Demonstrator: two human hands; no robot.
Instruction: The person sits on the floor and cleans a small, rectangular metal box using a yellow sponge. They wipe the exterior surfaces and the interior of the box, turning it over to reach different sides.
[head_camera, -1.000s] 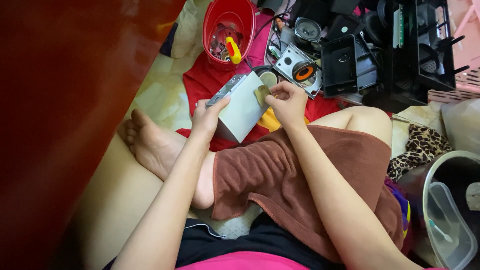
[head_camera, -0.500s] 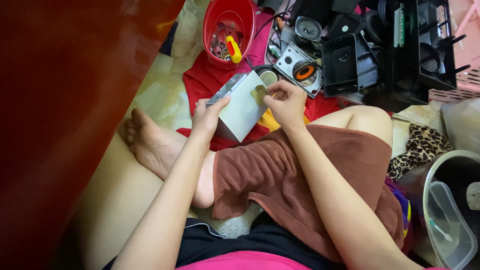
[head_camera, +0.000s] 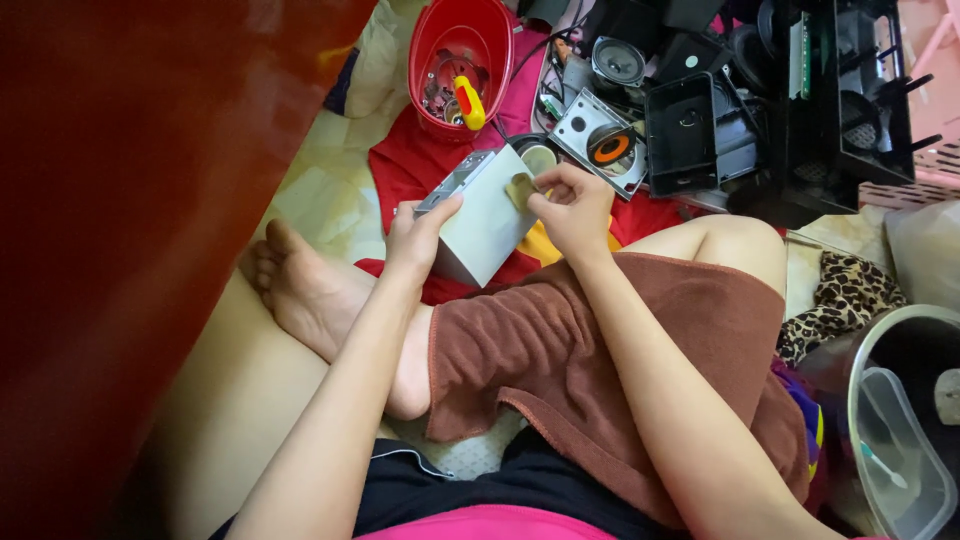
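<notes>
Grey box (head_camera: 485, 222): small rectangular casing, held tilted above the red cloth (head_camera: 400, 170), just in front of the person's crossed legs.

Left hand (head_camera: 420, 235): closed around the box's near-left edge, thumb on top, steadying it.

Right hand (head_camera: 572, 205): fingers pinched shut on a small tan piece (head_camera: 520, 188), pressed flat to the upper face of the box. Compared with a second ago, the tan piece sits slightly further onto the face and the box has hardly shifted; this reads as wiping or rubbing under way, with the grip unchanged.

Red bowl (head_camera: 460, 50): beyond the box, holds small metal parts and a yellow-and-red handled tool (head_camera: 468, 102).

Speaker part with orange ring (head_camera: 608, 145): just right of the box, on the cloth.

Black housings (head_camera: 700, 130): further right of the box, stacked with other dark parts.

Brown towel (head_camera: 600, 360): over the lap, nearer than the box.

Clear tub (head_camera: 900, 450): far right, well apart from the box.
</notes>
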